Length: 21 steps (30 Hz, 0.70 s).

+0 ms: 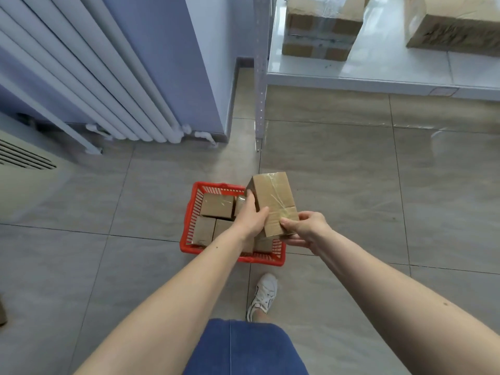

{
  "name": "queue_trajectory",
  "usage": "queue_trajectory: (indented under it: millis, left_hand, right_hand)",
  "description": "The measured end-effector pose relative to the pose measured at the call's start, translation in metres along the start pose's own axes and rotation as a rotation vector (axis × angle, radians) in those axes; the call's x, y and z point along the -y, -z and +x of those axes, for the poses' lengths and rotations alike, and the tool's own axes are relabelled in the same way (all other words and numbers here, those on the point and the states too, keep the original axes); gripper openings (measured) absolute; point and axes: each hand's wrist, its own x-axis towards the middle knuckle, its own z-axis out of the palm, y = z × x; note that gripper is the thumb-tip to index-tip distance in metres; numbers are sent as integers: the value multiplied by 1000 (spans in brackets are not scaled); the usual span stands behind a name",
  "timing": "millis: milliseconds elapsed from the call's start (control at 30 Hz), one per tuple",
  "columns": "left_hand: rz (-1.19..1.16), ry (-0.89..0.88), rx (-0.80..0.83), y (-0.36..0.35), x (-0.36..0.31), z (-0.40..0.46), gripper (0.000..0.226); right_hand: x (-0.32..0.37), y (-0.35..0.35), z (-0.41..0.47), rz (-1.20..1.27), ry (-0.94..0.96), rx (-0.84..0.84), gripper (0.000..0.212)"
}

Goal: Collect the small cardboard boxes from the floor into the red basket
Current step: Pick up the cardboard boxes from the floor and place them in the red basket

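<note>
On a grey tiled floor [338, 185], a red basket [189, 246] sits just beneath the hands, several boxes [217, 205] already packed inside. One taped box [273, 201] is held above it, gripped by the left hand [250, 219] and pinched by the right hand [304, 230]. No loose boxes are seen nearby, so the task is judged nearly finished.

Both bare forearms reached forward and down from the bottom corners of the view, converging toward the middle. The left hand [250, 219] lay palm-in against the left side of a taped cardboard box [273, 201], its fingers stretched up along that side and its thumb laid across the front face. The right hand [304, 230] gripped the near lower corner of the same box, thumb on top and curled fingers beneath. The wrists were close together, the right slightly nearer the body.
</note>
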Motion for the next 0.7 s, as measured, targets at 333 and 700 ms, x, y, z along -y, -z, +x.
queue_trajectory:
  millis: [333,700]
  left_hand:
    - [100,42,-5,-18,79,69,69]
    - [157,82,260,-56,205,130,63]
  right_hand:
    - [-56,-44,82,32,-68,-224,22]
    - [-179,-79,187,60,-133,-329,7]
